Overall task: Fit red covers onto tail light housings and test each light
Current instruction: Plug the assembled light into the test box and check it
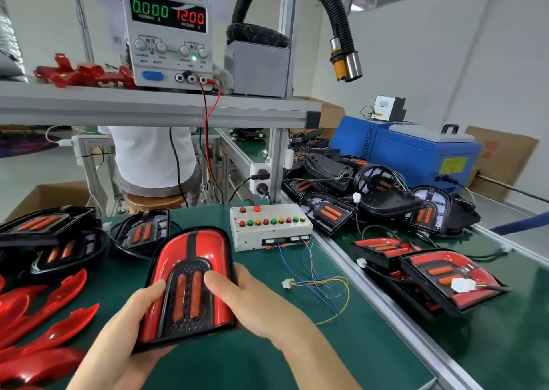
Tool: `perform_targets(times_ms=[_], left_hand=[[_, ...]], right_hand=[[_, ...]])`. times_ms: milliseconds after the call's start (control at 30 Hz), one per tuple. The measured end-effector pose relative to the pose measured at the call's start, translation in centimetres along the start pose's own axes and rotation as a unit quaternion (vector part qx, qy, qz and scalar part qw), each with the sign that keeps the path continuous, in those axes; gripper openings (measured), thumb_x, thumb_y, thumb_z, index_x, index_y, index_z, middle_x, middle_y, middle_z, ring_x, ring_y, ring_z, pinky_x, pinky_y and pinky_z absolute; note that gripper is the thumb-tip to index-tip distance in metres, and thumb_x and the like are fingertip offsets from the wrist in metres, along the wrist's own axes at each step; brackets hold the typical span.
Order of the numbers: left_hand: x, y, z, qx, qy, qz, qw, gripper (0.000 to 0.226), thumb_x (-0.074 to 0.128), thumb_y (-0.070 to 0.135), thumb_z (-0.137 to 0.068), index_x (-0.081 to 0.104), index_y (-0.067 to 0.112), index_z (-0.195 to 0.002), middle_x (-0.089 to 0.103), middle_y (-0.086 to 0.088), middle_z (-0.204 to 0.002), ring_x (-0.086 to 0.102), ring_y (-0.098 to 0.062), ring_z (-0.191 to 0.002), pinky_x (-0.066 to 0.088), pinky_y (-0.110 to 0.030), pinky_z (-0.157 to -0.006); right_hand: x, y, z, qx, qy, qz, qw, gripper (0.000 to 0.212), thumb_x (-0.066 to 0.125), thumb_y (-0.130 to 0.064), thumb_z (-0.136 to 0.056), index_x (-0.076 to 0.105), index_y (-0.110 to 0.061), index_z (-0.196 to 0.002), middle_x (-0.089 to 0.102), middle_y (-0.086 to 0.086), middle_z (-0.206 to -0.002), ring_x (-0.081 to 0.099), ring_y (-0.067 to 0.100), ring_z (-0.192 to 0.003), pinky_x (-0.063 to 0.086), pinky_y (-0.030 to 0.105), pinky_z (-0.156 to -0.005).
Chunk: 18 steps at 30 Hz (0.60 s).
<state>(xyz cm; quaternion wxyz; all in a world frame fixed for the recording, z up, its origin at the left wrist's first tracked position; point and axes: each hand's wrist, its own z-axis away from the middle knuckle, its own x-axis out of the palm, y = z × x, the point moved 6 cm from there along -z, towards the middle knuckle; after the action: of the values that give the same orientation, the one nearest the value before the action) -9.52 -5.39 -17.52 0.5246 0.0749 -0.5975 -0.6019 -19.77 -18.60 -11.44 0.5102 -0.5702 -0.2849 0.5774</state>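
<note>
Both hands grip a tail light (190, 288) at centre-bottom of the frame, its red cover (208, 245) in place. The left hand (130, 324) curls round the lower left edge and the right hand (255, 297) round the right edge, each thumb pressed on the face. More loose covers (44, 315) lie lower left, and the test box (270, 226) sits just beyond on the green bench (297, 345).

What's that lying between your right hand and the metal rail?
Thin coloured wires ending in a white plug, lying on the green mat; the head view shows it.
</note>
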Motion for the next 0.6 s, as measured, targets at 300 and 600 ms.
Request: perform_targets(times_ms=[300,600], left_hand=[[11.7,0.9,-1.6,0.078,-0.076,-0.064,0.992,0.039,0.057,0.026,-0.091,0.056,0.014,-0.128,0.068,-0.013,-0.117,0.07,-0.025,-0.087,0.057,-0.032,-0.065],[24.8,-3.5,-5.4,0.011,-0.232,-0.182,0.955,0.034,0.057,0.044,-0.092,0.066,0.017,-0.112,0.073,-0.009,-0.104,0.071,-0.023,-0.091,0.059,-0.042,-0.075]], right_hand=[[-8.5,0.3,3.2,-0.04,0.129,-0.222,0.966,0.029,0.061,-0.041,-0.092,0.056,-0.036,-0.12,0.072,-0.011,-0.112,0.068,0.009,-0.104,0.052,0.035,-0.096],[-18.7,5.4,7.7,-0.032,0.327,-0.305,0.894,0.028,0.062,-0.039,-0.092,0.063,-0.022,-0.114,0.076,0.002,-0.099,0.074,0.02,-0.088,0.06,0.037,-0.063]])
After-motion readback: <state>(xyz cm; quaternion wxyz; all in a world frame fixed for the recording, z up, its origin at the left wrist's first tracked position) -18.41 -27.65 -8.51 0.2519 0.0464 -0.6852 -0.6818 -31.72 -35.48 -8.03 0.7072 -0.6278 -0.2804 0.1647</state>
